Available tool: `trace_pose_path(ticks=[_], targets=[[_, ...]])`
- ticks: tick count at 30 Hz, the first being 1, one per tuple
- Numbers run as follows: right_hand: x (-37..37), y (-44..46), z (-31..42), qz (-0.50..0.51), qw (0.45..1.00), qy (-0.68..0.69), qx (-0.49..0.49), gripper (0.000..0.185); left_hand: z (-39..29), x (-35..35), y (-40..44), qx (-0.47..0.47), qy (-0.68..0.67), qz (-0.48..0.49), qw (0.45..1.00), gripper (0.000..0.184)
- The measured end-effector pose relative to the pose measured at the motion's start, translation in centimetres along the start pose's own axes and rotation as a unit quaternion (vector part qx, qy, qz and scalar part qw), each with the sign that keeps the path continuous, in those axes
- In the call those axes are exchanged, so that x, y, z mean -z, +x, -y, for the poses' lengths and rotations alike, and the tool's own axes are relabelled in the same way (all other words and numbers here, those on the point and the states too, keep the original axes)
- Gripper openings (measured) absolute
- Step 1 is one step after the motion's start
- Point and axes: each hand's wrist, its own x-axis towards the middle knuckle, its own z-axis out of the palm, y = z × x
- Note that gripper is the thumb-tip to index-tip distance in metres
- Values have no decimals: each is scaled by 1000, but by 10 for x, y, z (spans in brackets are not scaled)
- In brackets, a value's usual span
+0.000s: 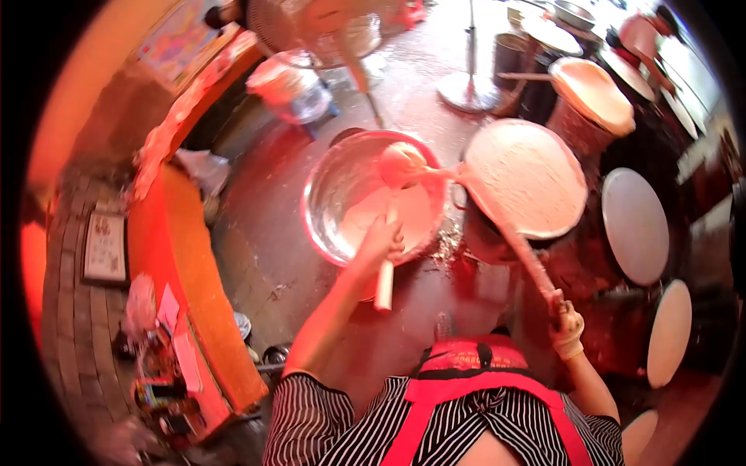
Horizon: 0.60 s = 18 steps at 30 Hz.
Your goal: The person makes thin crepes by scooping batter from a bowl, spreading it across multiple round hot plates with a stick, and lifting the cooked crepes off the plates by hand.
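My left hand (381, 242) is closed around the pale handle of a ladle (402, 163), whose round head is over a wide metal basin (311, 194). Inside the basin lies a pale, thick mixture (365, 213), tinted red by the light. My right hand (567, 326), in a whitish glove, grips the lower end of a long wooden stick (524, 252). The stick's far end, coated with mixture, reaches toward the ladle head; whether they touch I cannot tell. Just right of the basin stands a pot (536, 182) filled to its rim with pale dough or batter.
Another full container (594, 93) with a stick across it stands behind. Round lids (636, 225) line the right side. An orange counter (183, 256) runs along the left. A fan (311, 31) and its stand are ahead. One person (645, 46) bends over at far right.
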Motion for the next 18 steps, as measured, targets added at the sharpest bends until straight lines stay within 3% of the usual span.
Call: trace_pose_path(ticks=[1,2,3,6,10,12,13,14,16,18], targets=[[4,-19,0,-65,998,-13,-22,54,-18,-11,11,157,-145,71,974,7],[5,-35,1,-128,990,-30,-43,52,-23,-29,19,313,-282,128,898,7],[11,-50,2,-122,984,70,-109,46,-16,-56,22,372,-300,192,857,10],[30,-69,-1,-150,962,107,-200,46,16,-131,49,478,-270,244,799,16],[75,-89,-49,-81,853,369,-360,41,60,-259,84,522,-159,284,788,15],[104,-83,-86,-68,868,370,-323,38,78,-329,93,364,62,287,884,16],[117,-75,-107,-112,901,329,-260,40,91,-365,91,236,222,293,899,18],[130,-66,-130,-151,927,285,-193,42,107,-400,86,93,369,289,878,19],[160,-45,-168,-229,965,70,-105,29,141,-460,67,-172,541,258,782,20],[186,-51,-198,-201,959,-78,-182,31,173,-505,89,-396,663,203,602,27]])
